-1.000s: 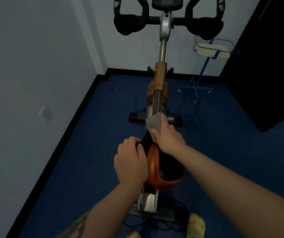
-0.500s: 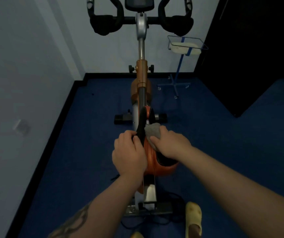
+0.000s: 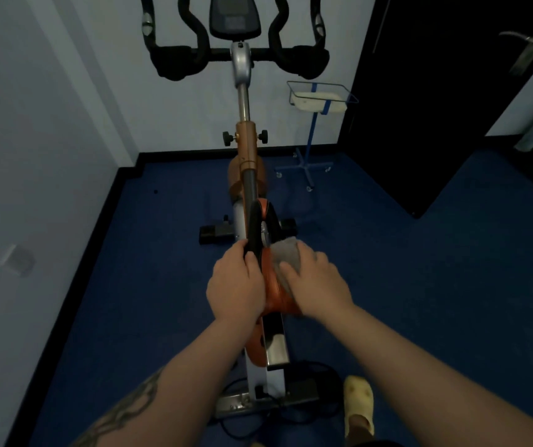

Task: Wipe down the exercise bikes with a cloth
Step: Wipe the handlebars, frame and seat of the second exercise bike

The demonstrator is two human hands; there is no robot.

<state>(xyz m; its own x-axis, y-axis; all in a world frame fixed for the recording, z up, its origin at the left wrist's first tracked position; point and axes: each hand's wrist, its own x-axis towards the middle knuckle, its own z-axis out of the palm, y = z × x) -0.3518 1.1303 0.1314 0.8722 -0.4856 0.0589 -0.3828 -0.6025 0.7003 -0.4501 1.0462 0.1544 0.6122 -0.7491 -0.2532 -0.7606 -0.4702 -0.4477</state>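
Two hands on saddle | nose points to handlebars | left hand grips saddle | right hand presses cloth

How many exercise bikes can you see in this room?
1: an exercise bike straight ahead, facing the far wall; the left hand grips its saddle. Others may stand outside the picture.
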